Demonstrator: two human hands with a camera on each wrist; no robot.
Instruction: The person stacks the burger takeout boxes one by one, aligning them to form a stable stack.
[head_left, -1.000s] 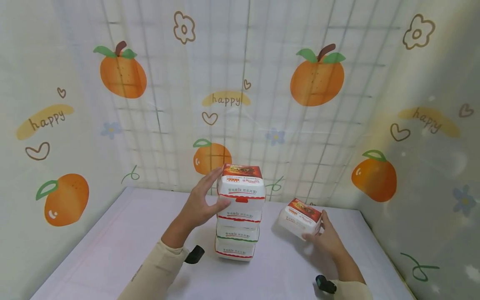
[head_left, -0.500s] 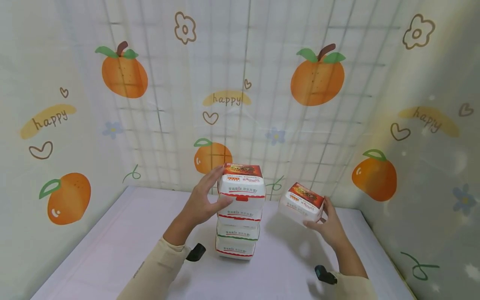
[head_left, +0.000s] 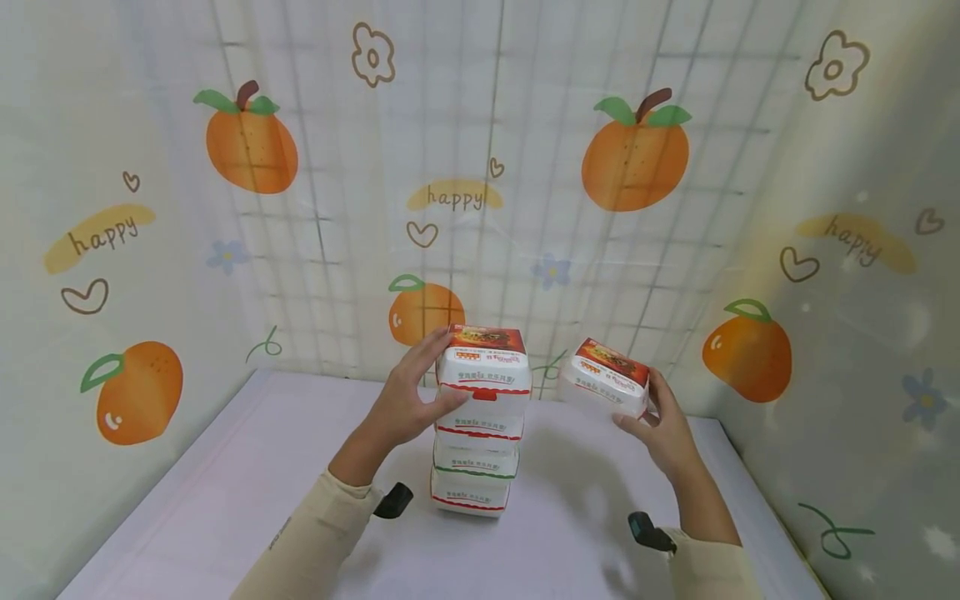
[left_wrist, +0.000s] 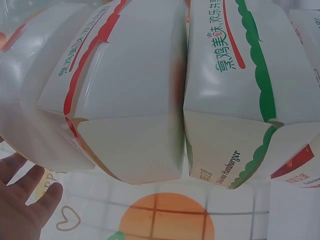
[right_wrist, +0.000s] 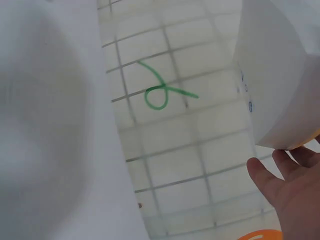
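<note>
Several white burger boxes stand stacked in the middle of the table, the top burger box (head_left: pixel 483 367) showing a red lid with a burger picture. Below it comes one with a red scalloped edge, then a green-edged box (head_left: pixel 474 458), then a red-edged bottom box (head_left: pixel 468 493). My left hand (head_left: pixel 405 400) rests against the top box's left side, thumb on the front, fingers fairly straight. In the left wrist view its fingers (left_wrist: pixel 45 192) lie beside the box. My right hand (head_left: pixel 663 429) grips another burger box (head_left: pixel 606 379) by its right end, raised over the table and tilted.
The white table (head_left: pixel 300 433) backs onto a curtain (head_left: pixel 525 125) printed with oranges, with grid bars behind it. Each wrist wears a black camera, such as the right wrist camera (head_left: pixel 648 532). The held box's shadow falls on the table right of the stack.
My right hand has lifted its burger box from low over the table to about the height of the stack's top. The left hand and the stack have hardly moved.
</note>
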